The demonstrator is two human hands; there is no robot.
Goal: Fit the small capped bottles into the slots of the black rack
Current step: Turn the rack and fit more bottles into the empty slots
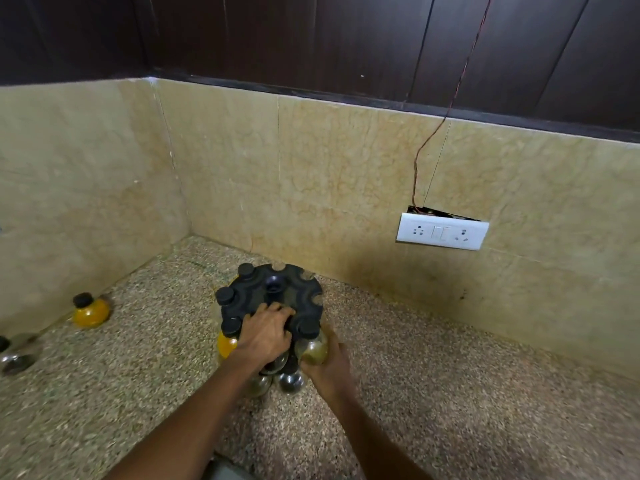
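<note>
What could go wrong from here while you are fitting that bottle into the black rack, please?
1. The right hand holds a pale bottle at the rim of the black rack; if its cap misses the slot, it may slip and roll across the counter.
2. The left hand presses on the rack's near edge, which might tip it and loosen the seated orange bottle.

A speckled stone counter (450, 393) fills a corner between beige marble walls. A round black rack (277, 296) stands on it near the corner, with capped bottles in some of its slots. Well to the left, by the side wall, an orange bottle (90, 310) with a black cap sits on the counter, with a dark bottle (15, 358) nearer the left edge.
</note>
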